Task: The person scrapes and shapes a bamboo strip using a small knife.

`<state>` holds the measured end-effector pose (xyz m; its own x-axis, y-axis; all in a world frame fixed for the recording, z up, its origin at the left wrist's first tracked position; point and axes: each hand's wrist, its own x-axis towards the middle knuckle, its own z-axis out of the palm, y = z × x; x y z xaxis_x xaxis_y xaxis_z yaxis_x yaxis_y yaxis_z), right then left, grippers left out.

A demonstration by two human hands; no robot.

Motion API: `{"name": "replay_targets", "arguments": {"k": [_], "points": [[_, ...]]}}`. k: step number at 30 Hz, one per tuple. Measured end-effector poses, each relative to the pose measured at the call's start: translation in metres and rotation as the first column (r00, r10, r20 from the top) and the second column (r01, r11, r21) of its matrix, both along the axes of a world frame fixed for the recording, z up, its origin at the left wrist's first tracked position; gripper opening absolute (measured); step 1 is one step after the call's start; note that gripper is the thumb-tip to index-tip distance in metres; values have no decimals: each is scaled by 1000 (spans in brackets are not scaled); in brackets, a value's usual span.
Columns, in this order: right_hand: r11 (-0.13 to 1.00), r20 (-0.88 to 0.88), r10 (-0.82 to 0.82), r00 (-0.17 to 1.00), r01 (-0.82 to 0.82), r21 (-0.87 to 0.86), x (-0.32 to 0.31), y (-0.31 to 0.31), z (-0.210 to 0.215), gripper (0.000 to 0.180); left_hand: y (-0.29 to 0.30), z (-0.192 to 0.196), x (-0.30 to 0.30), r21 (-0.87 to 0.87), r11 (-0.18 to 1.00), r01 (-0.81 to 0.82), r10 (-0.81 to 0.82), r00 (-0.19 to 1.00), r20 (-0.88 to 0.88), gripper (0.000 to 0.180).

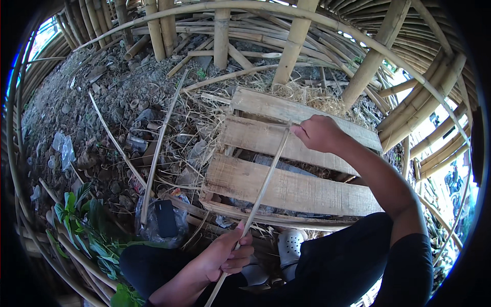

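A long, thin bamboo strip [266,180] slants up and away from my lap over a wooden pallet [286,185]. My left hand [225,254] is closed around its lower part, and the near end runs out of the picture. At its far end my right hand [319,133] is closed in a fist, thumb and finger beside the strip's tip. A thin, pale, blurred sliver [277,125] sticks out leftward from that fist; whether it is a blade or a shaving I cannot tell. What the right fist encloses is hidden.
Two more bamboo strips [159,148] lie left of the pallet on stony, littered ground. A dark phone [165,218] rests on clear plastic by my knee, near green leaves [94,230]. Bamboo posts [221,38] stand behind, and a curved bamboo pole [327,18] arches across the top.
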<state>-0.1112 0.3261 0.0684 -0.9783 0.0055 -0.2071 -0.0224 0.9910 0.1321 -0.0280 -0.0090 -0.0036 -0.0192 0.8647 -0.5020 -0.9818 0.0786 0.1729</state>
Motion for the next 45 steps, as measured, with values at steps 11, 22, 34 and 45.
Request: {"name": "replay_targets", "arguments": {"k": [11,22,34,45], "points": [[941,-594,-180,784,-39,-336,10,29,0,27,-12,14,-2,28,982,-189,191,966,-174,45],[945,-249,282,926,-224,237,21,34,-1,59,-20,0,-16,40,943,-330,332,940,-74,42],[788,-106,124,987,-163,-594,47,-61,11,27,-9,-16,-11,80,963,-259,256,966,41,44],[858,100,334,937,-258,-444,78,-129,-11,39,-11,-22,-13,243,932,-268,185,931,316,43]]}}
